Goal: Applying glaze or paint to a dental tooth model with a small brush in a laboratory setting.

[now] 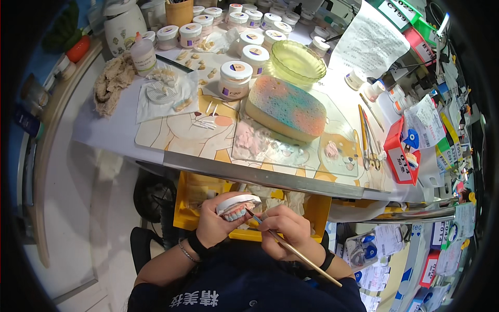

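My left hand [210, 224] is closed round a white plaster dental model [235, 200] with a pink gum area and a row of bluish-grey teeth, held above an open yellow drawer [183, 212]. In my right hand [287, 229] is a thin brush [304, 258] with a pale wooden handle, gripped like a pen. Its dark tip is at the model's gum area, beside the teeth; exact contact is too small to tell. Beyond the table edge lies a glass slab [291, 158] with pink and whitish paste. A colourful sponge [286, 106] rests on its far part.
Several white-lidded jars [235, 79] crowd the back of the table around a yellow-green glass bowl [297, 61]. Tweezers and scissors [368, 140] lie at the right beside a red tray [399, 156]. Left stand a dropper bottle [143, 54] and a crumpled brown cloth [113, 86].
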`<state>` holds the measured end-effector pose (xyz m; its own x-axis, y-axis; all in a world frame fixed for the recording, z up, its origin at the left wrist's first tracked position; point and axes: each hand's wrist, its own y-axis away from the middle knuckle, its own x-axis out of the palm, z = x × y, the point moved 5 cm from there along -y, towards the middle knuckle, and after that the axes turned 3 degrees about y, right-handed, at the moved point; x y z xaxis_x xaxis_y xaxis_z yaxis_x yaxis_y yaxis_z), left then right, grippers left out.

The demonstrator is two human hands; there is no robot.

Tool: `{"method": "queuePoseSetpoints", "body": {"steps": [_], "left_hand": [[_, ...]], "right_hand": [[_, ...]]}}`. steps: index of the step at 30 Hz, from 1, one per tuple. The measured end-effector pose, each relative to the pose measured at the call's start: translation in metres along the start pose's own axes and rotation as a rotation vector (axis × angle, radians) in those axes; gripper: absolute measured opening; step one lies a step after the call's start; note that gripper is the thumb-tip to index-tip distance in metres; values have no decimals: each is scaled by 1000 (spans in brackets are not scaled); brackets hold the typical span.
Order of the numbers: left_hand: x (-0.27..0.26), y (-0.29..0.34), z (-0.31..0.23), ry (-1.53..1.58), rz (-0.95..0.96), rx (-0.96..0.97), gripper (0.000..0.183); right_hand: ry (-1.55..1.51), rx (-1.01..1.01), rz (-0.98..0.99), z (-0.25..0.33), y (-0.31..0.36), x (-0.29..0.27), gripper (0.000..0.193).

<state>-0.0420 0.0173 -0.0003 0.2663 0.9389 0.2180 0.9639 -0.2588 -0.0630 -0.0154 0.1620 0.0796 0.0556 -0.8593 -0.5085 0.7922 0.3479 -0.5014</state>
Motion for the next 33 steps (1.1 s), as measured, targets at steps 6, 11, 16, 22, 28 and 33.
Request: {"method": "queuePoseSetpoints", "body": {"steps": [6,11,16,22,28,33], "left_hand": [[0,4,-2,89,36,-106,42],[-14,6,-27,394,243,-177,78],[-35,10,-54,799,370,-225,96],[-67,4,-64,1224,392,-284,106],[-79,-4,-58,1146,-11,-394,82],[-113,-21,-78,1019,-66,-68,50]], "right_hand": [[140,-51,-93,-2,-11,-42,44],[-5,231,-120,-32,-80,-103,34],[265,219,-141,-61,-163,-127,10],[512,92,-198,-41,-102,-112,6],[226,-10,-225,-7,-46,-105,15],[-6,118,-183,-16,-16,-94,21]]}}
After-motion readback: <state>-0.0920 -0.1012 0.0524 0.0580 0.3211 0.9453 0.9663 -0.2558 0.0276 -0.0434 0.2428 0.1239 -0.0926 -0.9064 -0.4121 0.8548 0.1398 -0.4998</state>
